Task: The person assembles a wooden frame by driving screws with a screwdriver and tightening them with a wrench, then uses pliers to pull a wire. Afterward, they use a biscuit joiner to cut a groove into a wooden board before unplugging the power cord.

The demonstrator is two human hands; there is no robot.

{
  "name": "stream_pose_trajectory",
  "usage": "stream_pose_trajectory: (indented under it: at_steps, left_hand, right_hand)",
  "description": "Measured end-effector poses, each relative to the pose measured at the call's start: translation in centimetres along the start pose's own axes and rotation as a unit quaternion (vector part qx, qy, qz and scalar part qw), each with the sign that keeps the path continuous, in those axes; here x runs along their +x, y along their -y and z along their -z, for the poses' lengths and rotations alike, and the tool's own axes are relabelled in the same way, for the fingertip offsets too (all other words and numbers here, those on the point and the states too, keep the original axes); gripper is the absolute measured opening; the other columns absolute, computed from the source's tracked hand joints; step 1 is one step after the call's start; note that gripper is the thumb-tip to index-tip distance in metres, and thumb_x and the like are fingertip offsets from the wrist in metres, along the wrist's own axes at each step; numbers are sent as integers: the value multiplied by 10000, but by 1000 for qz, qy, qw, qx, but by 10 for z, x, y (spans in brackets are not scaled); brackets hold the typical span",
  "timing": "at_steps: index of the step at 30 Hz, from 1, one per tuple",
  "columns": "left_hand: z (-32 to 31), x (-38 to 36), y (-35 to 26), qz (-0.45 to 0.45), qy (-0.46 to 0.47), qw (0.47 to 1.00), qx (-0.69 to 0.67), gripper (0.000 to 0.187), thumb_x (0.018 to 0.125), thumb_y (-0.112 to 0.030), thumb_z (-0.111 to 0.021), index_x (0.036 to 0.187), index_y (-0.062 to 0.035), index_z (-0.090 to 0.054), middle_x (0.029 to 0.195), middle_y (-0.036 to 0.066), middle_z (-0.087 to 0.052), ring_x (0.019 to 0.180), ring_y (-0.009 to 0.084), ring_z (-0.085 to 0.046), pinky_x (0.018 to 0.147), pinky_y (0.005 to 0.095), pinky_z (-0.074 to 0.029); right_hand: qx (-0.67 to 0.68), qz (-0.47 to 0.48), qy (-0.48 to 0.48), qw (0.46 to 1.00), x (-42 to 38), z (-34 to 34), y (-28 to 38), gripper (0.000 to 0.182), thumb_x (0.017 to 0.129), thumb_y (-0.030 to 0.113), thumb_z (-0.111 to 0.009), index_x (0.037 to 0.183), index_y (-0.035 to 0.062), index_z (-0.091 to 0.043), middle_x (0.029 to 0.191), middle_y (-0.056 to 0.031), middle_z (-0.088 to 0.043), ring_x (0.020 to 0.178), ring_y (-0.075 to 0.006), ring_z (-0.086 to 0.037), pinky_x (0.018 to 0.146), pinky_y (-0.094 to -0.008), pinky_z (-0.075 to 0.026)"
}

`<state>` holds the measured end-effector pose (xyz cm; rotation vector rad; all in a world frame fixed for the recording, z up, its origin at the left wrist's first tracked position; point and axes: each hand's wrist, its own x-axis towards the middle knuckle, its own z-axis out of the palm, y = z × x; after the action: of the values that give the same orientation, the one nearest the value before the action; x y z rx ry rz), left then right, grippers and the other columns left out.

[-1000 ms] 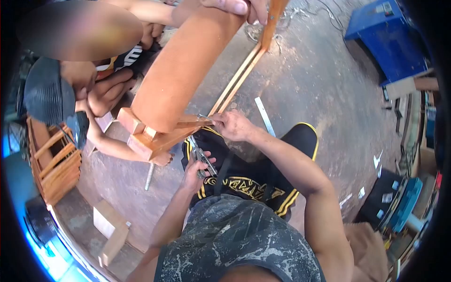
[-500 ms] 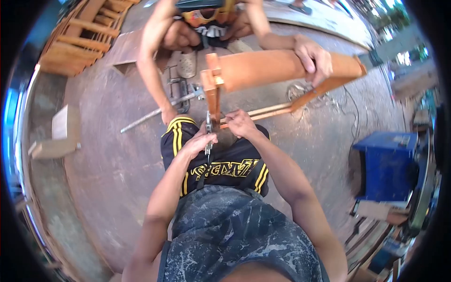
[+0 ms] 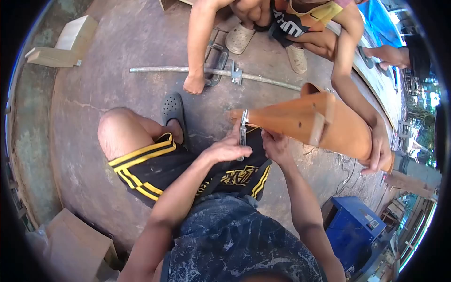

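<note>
The left hand (image 3: 225, 149) has a closed grip on metal pliers (image 3: 243, 131) at the wooden frame (image 3: 291, 123); just beside them, the right hand (image 3: 276, 145) seems to pinch the frame's underside.

Smooth orange-brown wooden frame (image 3: 291, 123), shiny metal pliers (image 3: 243, 131), rough concrete floor (image 3: 108, 89).

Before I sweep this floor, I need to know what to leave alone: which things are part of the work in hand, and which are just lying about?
In use:
- pliers, gripped in the left hand
- wooden frame, steadied by the right hand
- co-worker's hand on the orange cushion

Lying about:
- long bar clamp
- wood blocks
- blue machine
</note>
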<state>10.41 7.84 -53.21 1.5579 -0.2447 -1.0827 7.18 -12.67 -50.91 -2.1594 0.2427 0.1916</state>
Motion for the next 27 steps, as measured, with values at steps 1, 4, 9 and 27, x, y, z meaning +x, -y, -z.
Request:
stream_pose_trajectory:
  at_steps: [1, 4, 9, 27]
  left_hand:
    - [-2, 1, 3, -20, -9, 1000, 5, 1159, 793, -249, -693, 1571, 6, 128, 1566, 310, -155, 1464, 380, -197, 1185, 387, -236]
    - [-6, -2, 3, -53, -38, 998, 22, 1181, 783, -302, -702, 1545, 80, 117, 1546, 411, -212, 1480, 475, -242, 1216, 414, -256]
    - [6, -8, 3, -18, -11, 998, 66, 1171, 770, -301, -709, 1550, 80, 77, 1398, 434, -405, 1361, 511, -415, 1149, 417, -359]
    - [9, -16, -17, 19, -54, 984, 167, 1065, 766, -188, -690, 1575, 31, -34, 1361, 386, -494, 1265, 479, -524, 1073, 453, -436]
  right_hand:
    - [11, -64, 12, 998, 0, 1, 6, 180, 1004, 211, -581, 1039, 53, -661, 613, -19, -539, 456, -108, -512, 403, -278, -411]
    - [5, -129, 28, 991, -7, 1, 4, 189, 1025, 233, -563, 1061, 69, -650, 628, -12, -538, 468, -100, -504, 411, -270, -408]
    - [-68, -12, 43, 997, 0, 0, 3, 193, 1025, 192, -550, 1077, 39, -656, 618, -10, -531, 452, -95, -484, 406, -269, -399]
    - [-64, -68, 17, 995, -2, -1, -1, 302, 997, 118, -551, 1264, 53, -676, 634, -11, -553, 495, -89, -511, 442, -270, -433]
